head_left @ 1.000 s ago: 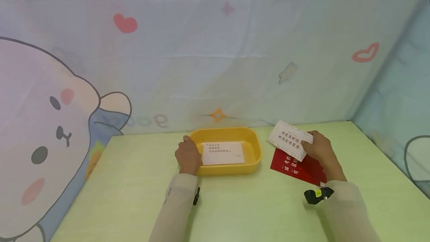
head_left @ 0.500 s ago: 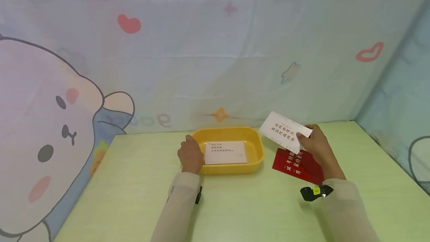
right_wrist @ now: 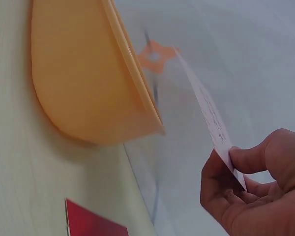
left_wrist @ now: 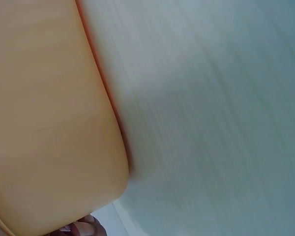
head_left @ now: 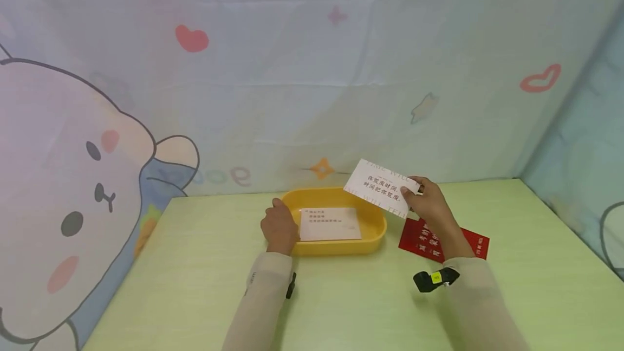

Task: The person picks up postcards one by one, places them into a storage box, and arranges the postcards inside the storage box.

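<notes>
Tray (head_left: 341,248) gripped by left hand (head_left: 280,226); right hand (head_left: 430,202) pinches white card (head_left: 381,187), partly blocking red card (head_left: 420,240) on table (head_left: 351,302).

Left sleeve (head_left: 258,302) is showing pale cream, long, reaching wrist, and dark lettering (head_left: 251,281) is running along outer side near cuff, too small for reading! Slim black piece (head_left: 291,286) is poking out from inner side there. Over to right sleeve (head_left: 482,297), matching in cream, plain cloth facing up. Black wrist camera (head_left: 423,281) is jutting inward off that cuff, rounded at outer end, bright yellow-green label (head_left: 436,277) is popping against black, small pale glint sitting just below. Left grip (head_left: 280,227), right grip (head_left: 429,199): both going bare.
</notes>
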Demonstrator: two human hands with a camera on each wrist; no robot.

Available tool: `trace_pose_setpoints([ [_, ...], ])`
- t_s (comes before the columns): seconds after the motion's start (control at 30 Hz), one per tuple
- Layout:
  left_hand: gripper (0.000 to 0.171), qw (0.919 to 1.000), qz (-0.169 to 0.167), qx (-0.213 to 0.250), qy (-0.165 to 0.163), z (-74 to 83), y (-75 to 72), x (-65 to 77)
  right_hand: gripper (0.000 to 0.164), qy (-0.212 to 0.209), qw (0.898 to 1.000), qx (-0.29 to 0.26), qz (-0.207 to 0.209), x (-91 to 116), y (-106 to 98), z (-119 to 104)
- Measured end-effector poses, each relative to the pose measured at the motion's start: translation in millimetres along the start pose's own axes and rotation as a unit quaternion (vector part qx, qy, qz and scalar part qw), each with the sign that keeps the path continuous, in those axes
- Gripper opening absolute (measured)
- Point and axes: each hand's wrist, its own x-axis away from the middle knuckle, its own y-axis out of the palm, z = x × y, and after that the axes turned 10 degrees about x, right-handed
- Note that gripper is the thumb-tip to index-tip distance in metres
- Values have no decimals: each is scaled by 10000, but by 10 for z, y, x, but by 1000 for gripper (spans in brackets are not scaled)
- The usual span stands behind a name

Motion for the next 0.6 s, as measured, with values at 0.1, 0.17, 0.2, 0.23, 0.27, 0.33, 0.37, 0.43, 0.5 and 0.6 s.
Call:
trace_pose_setpoints([
  [0.1,41,10000,59,14,56,9,-5,3,66,46,10000,-23,-73,6,109,-159],
  [0.17,41,9999,102,46,84,14,-11,4,62,82,9997,136,-200,87,136,-400],
  [0.2,41,9999,84,42,73,14,-12,5,60,100,9993,261,-233,144,149,-530],
  [0.23,41,9999,75,40,61,13,-13,7,60,140,9984,535,-152,141,191,-584],
  [0.27,41,9999,82,38,49,11,-13,6,57,143,9974,670,-208,201,201,-725],
  [0.33,40,9999,104,24,45,2,-14,7,52,79,9957,847,-379,301,222,-948],
  [0.37,39,9999,116,13,47,-3,-15,10,50,50,9949,891,-463,345,237,-1034],
  [0.43,39,9999,145,6,65,-5,-19,17,45,-61,9922,1104,-580,398,278,-1150],
  [0.5,38,9998,193,2,109,-4,-23,26,43,-210,9882,1331,-722,428,321,-1218],
  [0.6,40,9999,119,-15,74,-18,-52,52,40,-442,9822,1636,-813,442,434,-1266],
])
